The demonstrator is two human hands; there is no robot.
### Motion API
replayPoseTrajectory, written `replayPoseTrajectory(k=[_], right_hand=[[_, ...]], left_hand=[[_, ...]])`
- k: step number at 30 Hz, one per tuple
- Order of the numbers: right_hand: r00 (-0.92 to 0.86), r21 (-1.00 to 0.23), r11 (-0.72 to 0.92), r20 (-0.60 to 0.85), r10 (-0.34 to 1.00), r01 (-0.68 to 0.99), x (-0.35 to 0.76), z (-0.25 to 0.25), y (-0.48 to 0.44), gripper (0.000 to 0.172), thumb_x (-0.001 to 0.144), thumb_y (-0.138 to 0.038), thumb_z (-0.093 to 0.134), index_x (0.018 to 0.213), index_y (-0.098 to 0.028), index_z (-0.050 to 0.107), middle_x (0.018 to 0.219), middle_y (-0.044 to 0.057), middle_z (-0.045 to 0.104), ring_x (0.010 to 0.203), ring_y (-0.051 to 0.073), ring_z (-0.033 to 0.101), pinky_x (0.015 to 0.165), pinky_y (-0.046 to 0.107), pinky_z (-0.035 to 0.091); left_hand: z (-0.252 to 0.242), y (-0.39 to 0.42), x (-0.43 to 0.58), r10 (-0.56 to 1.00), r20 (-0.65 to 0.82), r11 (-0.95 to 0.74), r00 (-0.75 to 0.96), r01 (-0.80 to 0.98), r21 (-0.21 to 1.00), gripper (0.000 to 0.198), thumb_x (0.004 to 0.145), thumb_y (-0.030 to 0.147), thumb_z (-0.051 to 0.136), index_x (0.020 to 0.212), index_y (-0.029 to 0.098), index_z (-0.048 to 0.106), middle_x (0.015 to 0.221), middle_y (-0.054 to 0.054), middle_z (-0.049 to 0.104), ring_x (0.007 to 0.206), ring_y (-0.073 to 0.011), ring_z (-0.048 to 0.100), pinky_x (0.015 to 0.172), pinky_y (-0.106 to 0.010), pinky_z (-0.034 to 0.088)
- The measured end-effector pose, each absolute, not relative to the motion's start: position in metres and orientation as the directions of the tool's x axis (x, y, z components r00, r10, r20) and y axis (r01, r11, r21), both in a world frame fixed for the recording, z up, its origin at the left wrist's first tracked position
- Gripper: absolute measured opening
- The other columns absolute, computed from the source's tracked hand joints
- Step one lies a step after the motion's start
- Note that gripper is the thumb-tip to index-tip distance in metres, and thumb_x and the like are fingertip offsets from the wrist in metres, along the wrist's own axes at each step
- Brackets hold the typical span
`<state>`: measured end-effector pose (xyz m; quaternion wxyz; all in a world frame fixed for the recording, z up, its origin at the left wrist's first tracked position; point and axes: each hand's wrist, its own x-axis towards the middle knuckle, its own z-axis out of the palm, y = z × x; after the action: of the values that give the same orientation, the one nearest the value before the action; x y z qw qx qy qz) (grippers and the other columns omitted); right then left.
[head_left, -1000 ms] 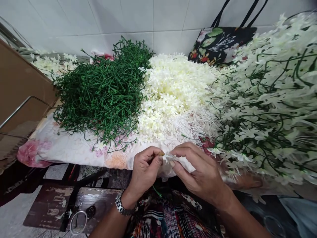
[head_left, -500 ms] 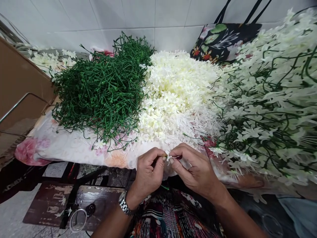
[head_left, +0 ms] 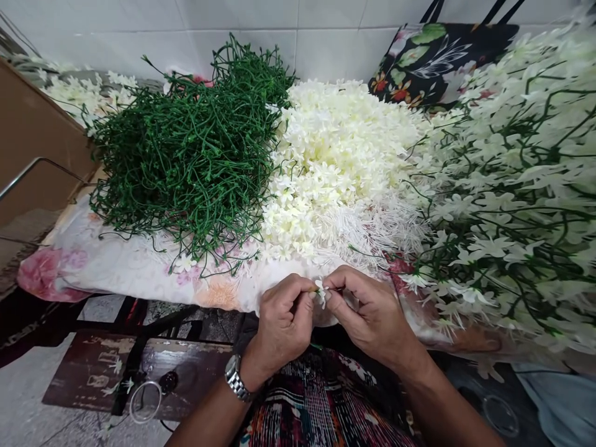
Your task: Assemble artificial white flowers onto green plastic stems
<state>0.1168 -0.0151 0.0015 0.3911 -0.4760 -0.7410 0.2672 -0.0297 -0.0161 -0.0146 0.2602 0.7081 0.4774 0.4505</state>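
Note:
A small white artificial flower [head_left: 321,292] is pinched between my two hands over the table's front edge. My left hand [head_left: 285,316], with a metal watch on the wrist, is closed on its left side, where a bit of green shows at the fingertips. Thumb and forefinger of my right hand [head_left: 375,316] are closed on its right side. Beyond them lies a heap of loose white flower heads [head_left: 344,136], with thin white strands [head_left: 367,226] in front. A tangle of green plastic stems [head_left: 186,155] sits to the left. Stemmed white flowers [head_left: 507,205] are piled high on the right.
A floral cloth [head_left: 125,264] covers the table against a white tiled wall [head_left: 261,15]. A black floral bag [head_left: 437,62] leans there. At left stand a cardboard box [head_left: 37,143] and a metal rod. Below is a worn brown board [head_left: 190,379] with a clear ring [head_left: 146,402].
The white flower between my fingers is now turned so its petals show more plainly. Both hands stay close together. The view has tilted slightly downward.

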Motion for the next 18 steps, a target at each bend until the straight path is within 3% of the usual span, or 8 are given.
replayPoseTrajectory(k=[7,18], right_hand=[[-0.262,-0.661,0.533,0.47,0.843,0.529,0.111,-0.006,-0.012,0.011,0.085,-0.009,0.045,0.08,-0.018,0.049,0.066,0.0,0.053,0.058,0.009,0.051,0.051,0.02,0.042],[-0.274,-0.608,0.571,0.514,0.813,0.552,0.105,-0.01,-0.007,0.012,0.084,-0.007,0.044,0.083,-0.018,0.048,0.067,0.001,0.053,0.059,0.011,0.052,0.051,0.023,0.045]], left_hand=[[-0.014,-0.017,-0.029,0.927,0.357,-0.371,0.118,0.439,0.818,0.017,0.078,0.007,0.045,0.068,0.018,0.052,0.058,0.002,0.055,0.05,-0.0099,0.049,0.048,-0.02,0.035],[-0.015,-0.014,-0.029,0.955,0.283,-0.292,0.086,0.423,0.858,0.017,0.078,0.008,0.046,0.066,0.018,0.053,0.055,0.003,0.051,0.049,-0.0096,0.044,0.05,-0.021,0.035]])
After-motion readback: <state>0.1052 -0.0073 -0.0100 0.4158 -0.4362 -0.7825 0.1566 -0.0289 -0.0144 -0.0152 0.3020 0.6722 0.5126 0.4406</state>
